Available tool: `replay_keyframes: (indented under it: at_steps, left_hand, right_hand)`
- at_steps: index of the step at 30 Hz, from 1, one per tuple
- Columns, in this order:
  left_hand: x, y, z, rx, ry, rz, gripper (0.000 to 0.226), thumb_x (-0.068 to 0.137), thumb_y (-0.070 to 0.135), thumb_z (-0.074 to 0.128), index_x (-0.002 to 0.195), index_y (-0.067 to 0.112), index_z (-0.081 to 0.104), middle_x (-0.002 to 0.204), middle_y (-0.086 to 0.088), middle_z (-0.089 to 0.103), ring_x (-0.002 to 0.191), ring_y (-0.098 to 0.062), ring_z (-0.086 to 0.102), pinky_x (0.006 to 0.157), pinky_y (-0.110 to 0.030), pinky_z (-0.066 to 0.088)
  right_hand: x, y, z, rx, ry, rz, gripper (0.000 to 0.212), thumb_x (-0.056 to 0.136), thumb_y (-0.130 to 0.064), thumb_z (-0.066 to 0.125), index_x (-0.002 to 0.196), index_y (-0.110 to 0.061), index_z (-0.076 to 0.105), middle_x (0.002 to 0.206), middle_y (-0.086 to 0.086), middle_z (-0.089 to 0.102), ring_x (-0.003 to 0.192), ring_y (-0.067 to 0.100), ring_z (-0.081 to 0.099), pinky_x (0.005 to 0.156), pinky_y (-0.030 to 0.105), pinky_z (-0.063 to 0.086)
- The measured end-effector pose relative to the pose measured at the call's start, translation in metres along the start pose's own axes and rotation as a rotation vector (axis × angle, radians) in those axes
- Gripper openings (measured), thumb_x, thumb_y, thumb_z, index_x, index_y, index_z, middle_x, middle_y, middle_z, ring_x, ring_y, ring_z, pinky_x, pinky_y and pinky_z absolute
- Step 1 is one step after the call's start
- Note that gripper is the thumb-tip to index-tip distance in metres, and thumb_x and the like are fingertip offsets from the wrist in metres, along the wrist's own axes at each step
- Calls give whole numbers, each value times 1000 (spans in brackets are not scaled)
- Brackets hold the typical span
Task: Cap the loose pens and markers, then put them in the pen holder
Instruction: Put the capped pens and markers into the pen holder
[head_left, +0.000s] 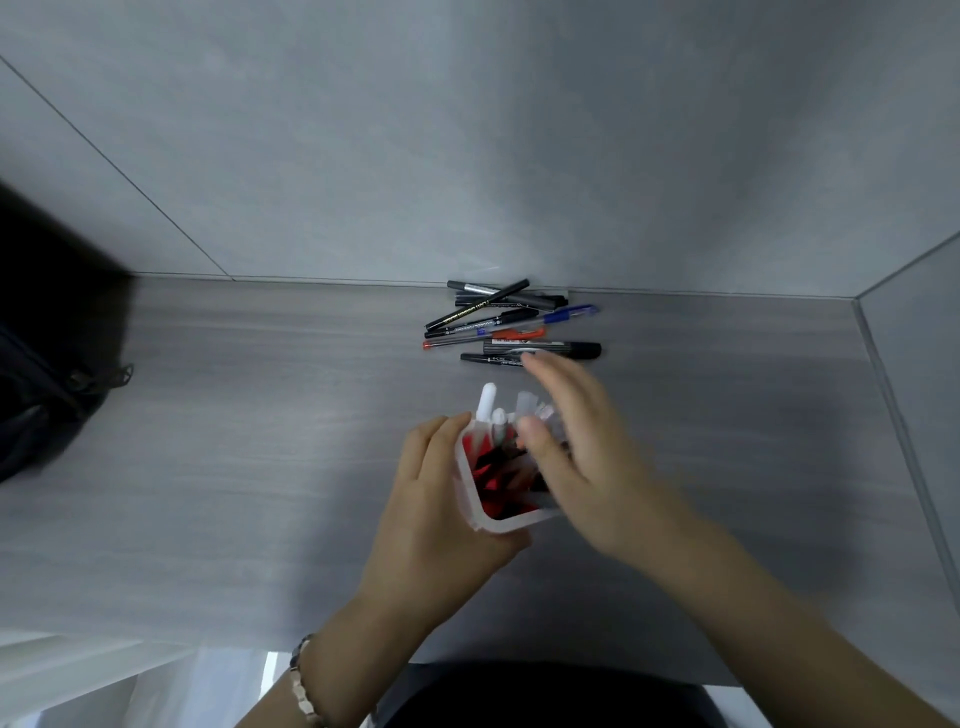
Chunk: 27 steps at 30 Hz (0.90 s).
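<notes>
A white pen holder stands on the grey desk, with red, black and white pens and caps inside. My left hand grips its left side. My right hand hovers blurred over the holder's right rim, fingers spread and relaxed, holding nothing that I can see. Beyond the holder, against the wall, lies a pile of loose pens and markers: a thick black marker, a blue pen, a red pen and several black ones.
A dark bag sits at the desk's left edge. Grey walls close the desk at the back and on the right. The desk's front edge runs just above my lap.
</notes>
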<state>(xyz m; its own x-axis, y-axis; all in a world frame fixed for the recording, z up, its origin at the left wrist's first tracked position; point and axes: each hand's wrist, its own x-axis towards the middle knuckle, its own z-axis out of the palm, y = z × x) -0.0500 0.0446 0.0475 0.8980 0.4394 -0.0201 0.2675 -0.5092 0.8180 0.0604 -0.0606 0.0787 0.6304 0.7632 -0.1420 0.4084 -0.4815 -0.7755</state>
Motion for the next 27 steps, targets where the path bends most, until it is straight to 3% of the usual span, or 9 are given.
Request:
replay_keyframes:
  at_steps: [2, 3, 6, 9, 14, 17, 21, 24, 27]
  left_hand:
    - [3, 1, 0, 11, 9, 28, 86, 45, 17, 88, 117, 24, 41, 107, 23, 35, 105, 26, 33, 81, 9, 28]
    - [5, 0, -2, 10, 30, 29, 85, 45, 19, 88, 114, 29, 40, 106, 23, 36, 105, 24, 34, 82, 9, 28]
    - [9, -3, -10, -42, 97, -45, 84, 45, 15, 87, 106, 41, 35, 104, 24, 37, 102, 22, 38, 81, 8, 30]
    - [9, -9, -17, -23, 88, -84, 86, 47, 17, 88, 112, 34, 34, 105, 29, 34, 100, 25, 36, 79, 10, 30]
    - [6, -19, -29, 6, 102, -125, 87, 47, 14, 88, 113, 31, 34, 105, 30, 31, 98, 30, 33, 76, 12, 27]
    - [3, -23, -33, -10, 138, -168, 88, 48, 10, 88, 113, 32, 33, 105, 29, 31, 96, 32, 33, 73, 13, 27]
    - [1, -32, -35, -6, 170, -217, 90, 46, 11, 88, 117, 30, 37, 106, 26, 35, 99, 26, 35, 76, 12, 28]
    - [-1, -37, -34, 15, 176, -250, 92, 46, 14, 89, 124, 23, 41, 110, 13, 38, 100, 25, 36, 75, 12, 29]
    - [-2, -36, -32, 26, 160, -256, 93, 47, 16, 89, 126, 22, 40, 113, 12, 37, 100, 22, 37, 73, 10, 32]
  right_hand:
    - [4, 1, 9, -44, -137, -4, 68, 83, -64, 17, 142, -34, 2, 154, -11, 2, 139, 1, 1, 114, 26, 6]
    - [9, 2, 9, 7, -145, -7, 71, 81, -67, 14, 142, -34, 0, 154, -13, 1, 139, 1, 0, 114, 27, 5]
    - [36, 21, 1, 285, 74, 75, 54, 90, -47, 28, 139, -24, 24, 146, -8, 30, 135, 6, 26, 110, 24, 21]
    - [78, 70, -2, -33, 235, 123, 39, 87, -18, 54, 125, -9, 48, 131, 10, 52, 123, 23, 45, 103, 28, 31]
    - [118, 116, 11, -429, -39, 207, 57, 78, -31, 65, 129, -15, 43, 135, 13, 43, 127, 33, 33, 107, 44, 31]
    - [121, 114, 21, -624, -168, 158, 53, 82, -37, 59, 125, -12, 42, 130, 15, 43, 122, 33, 37, 101, 42, 35]
    - [107, 108, 27, -739, -276, 132, 36, 89, -27, 48, 113, 0, 45, 121, 20, 47, 113, 34, 45, 86, 39, 41]
    - [84, 106, 22, -593, -311, 194, 22, 90, -23, 46, 101, -4, 47, 107, 20, 51, 93, 34, 54, 70, 35, 40]
    - [59, 96, 2, -245, -204, 252, 15, 90, -19, 47, 77, -17, 39, 73, 7, 54, 63, 21, 51, 53, 29, 34]
